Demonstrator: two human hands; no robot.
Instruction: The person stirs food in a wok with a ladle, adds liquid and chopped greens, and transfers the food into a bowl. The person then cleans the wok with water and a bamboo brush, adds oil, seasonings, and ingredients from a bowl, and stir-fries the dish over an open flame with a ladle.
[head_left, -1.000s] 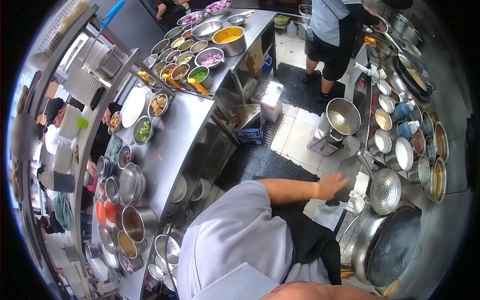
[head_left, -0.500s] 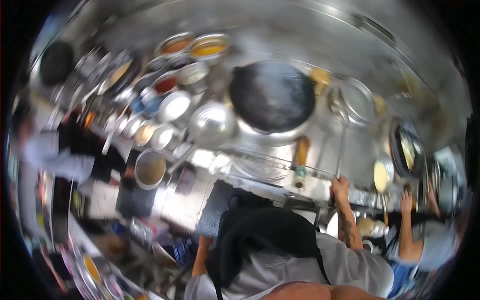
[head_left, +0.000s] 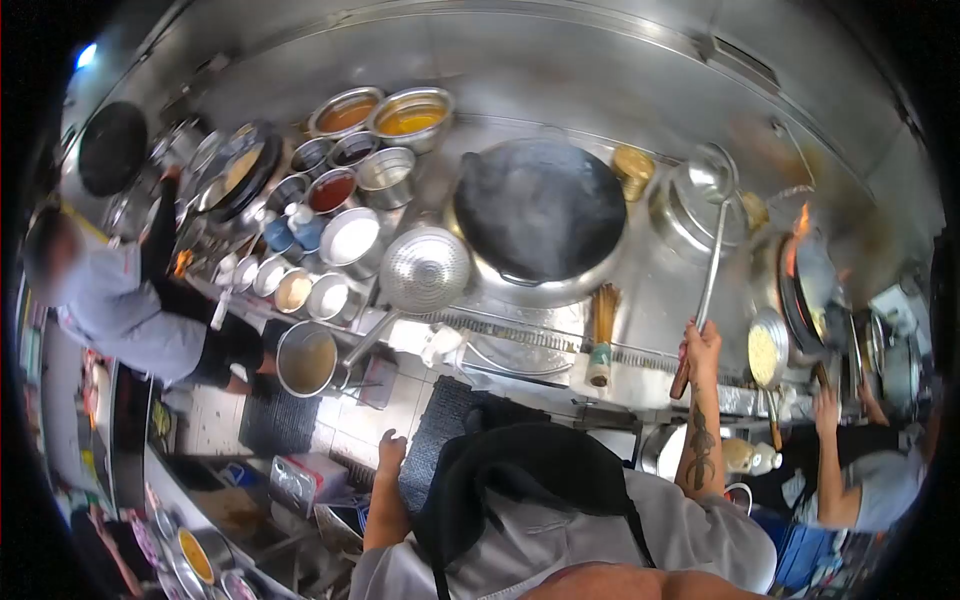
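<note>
My right hand [head_left: 702, 345] is closed round the wooden-ended handle of a long metal ladle [head_left: 712, 255]. The ladle's bowl lies over a round metal pot [head_left: 672, 215] at the back of the stove; whether it touches the pot I cannot tell. Left of it, a dark wok [head_left: 540, 212] gives off smoke or steam. My left hand [head_left: 392, 452] hangs low beside my apron, above the floor, with nothing in it and its fingers partly apart. A bamboo brush [head_left: 602, 335] rests on the stove's front edge, between my hands.
A perforated strainer [head_left: 425, 270] lies left of the wok, near bowls of sauces [head_left: 412, 120] and seasonings. A pot of liquid [head_left: 307, 358] stands at the front left. One co-worker [head_left: 140, 310] is at left; another's hand [head_left: 828, 408] is at right, near a flaming pan [head_left: 800, 285].
The ladle's bowl has moved back and right, from beside the pot to over it. My left hand has come up and forward a little. The view has sharpened.
</note>
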